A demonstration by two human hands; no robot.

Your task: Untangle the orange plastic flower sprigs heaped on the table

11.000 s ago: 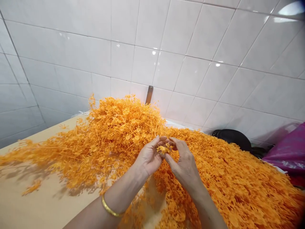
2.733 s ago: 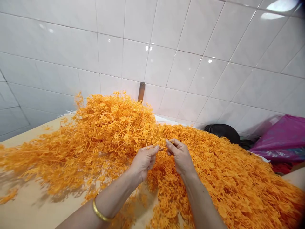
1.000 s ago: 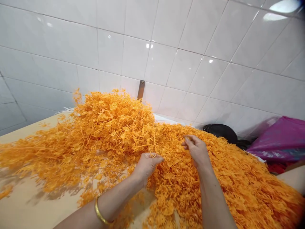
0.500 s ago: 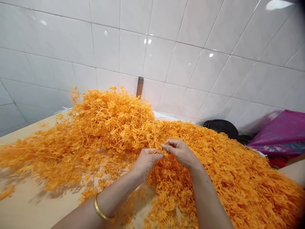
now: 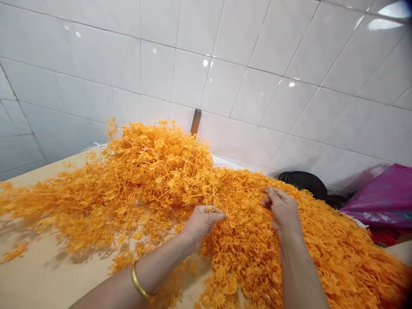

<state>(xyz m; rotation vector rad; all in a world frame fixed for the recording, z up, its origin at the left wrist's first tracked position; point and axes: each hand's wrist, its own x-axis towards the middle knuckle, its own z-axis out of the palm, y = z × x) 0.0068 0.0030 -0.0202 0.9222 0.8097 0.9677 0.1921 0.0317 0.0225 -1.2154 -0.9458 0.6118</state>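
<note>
My left hand (image 5: 202, 225), with a gold bangle on its wrist, pinches the thin stem of an orange plastic flower sprig (image 5: 210, 199) between thumb and fingers. Behind that hand rises a tall heap of branching orange plastic sprigs (image 5: 154, 171). My right hand (image 5: 285, 212) is held over the pile of loose orange plastic pieces (image 5: 322, 244) on the right, a short way from the left hand. Its fingers are curled together; whatever lies between them is too small to make out.
The tan tabletop (image 5: 38, 274) shows at the lower left, with a stray orange piece (image 5: 14, 252) on it. A white tiled wall (image 5: 257, 98) with a brown metal strap (image 5: 195, 122) stands behind. Black round objects (image 5: 304, 183) and a purple bag (image 5: 383, 197) sit at the right.
My right hand has moved away from the left hand, to the right over the loose pieces. My left hand keeps its pinch on the stem. The view has shifted slightly.
</note>
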